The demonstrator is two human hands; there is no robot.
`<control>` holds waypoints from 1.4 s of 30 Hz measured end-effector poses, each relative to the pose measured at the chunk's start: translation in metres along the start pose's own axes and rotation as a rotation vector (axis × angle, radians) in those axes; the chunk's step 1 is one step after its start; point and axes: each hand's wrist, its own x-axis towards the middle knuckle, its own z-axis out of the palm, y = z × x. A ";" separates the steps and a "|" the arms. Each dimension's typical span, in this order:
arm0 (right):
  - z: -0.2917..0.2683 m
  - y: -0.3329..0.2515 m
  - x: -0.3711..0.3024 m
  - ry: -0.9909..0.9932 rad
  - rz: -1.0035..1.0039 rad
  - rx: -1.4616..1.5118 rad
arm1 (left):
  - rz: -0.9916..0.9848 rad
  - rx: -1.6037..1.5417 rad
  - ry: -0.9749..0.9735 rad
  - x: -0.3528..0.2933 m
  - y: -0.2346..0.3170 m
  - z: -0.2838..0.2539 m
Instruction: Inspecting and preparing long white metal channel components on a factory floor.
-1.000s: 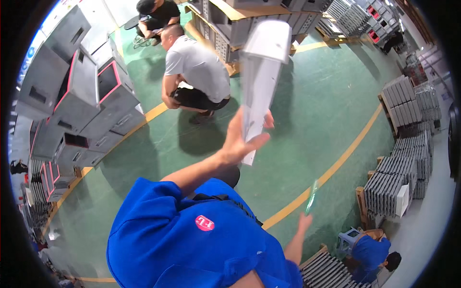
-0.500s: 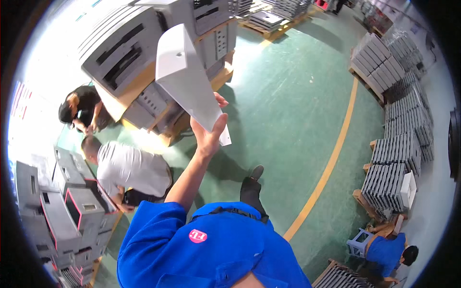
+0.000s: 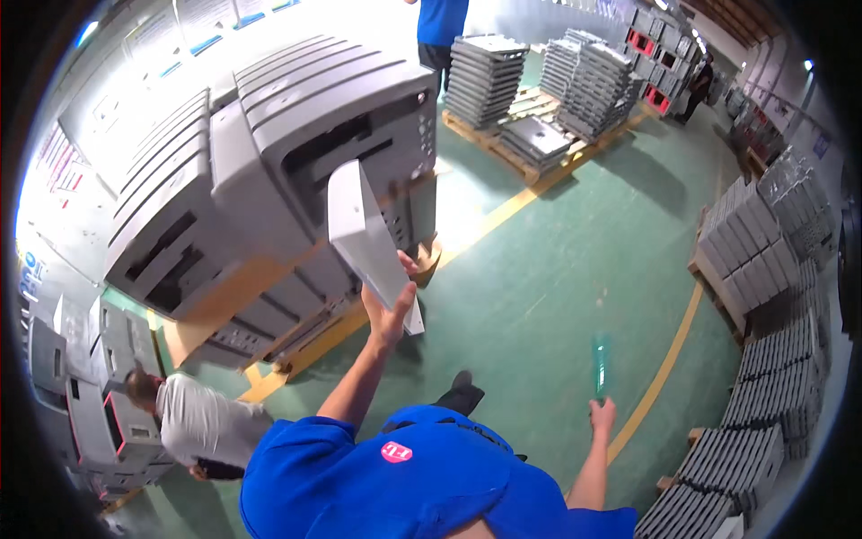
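Note:
In my left hand [image 3: 388,314] is a long light-grey, box-shaped cover panel [image 3: 368,234]. My thumb lies along its near side and the fingertips show at its far side. The panel is tilted up, off the floor, and its top end overlaps a stack of large grey housings [image 3: 337,117] in the view. Out to the right, my right hand [image 3: 602,415] is closed round the lower end of a slim, see-through green object [image 3: 601,366]. It points away from me and is too blurred to name.
A person in a light shirt [image 3: 211,422] bends beside grey cabinets [image 3: 90,413] at left. Stacked flat panels [image 3: 489,81] stand on a pallet [image 3: 503,153] ahead. More stacks [image 3: 772,386] line the right wall, inside a yellow floor line [image 3: 660,382]. Another person [image 3: 442,27] stands beyond the housings.
The view has tilted up, showing more of the far floor. My right hand has come into sight with the green object. The panel stays in my left hand, appearing lower in the picture.

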 end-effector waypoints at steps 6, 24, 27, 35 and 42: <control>0.040 -0.035 0.112 -0.119 -0.082 -0.415 | -0.089 -0.051 -0.020 0.165 -0.138 0.144; 0.164 -0.584 0.920 -0.281 -0.718 -0.928 | 0.273 0.184 0.575 0.709 -0.495 0.198; 0.243 -0.827 0.959 -0.198 -0.982 -0.641 | 0.379 0.261 0.693 0.786 -0.530 0.147; 0.395 -1.154 1.032 -0.341 -1.131 -0.224 | 0.441 0.400 0.715 1.015 -0.636 0.067; 0.552 -1.383 1.152 -0.300 -1.281 -0.316 | 0.487 0.394 0.763 1.195 -0.730 -0.009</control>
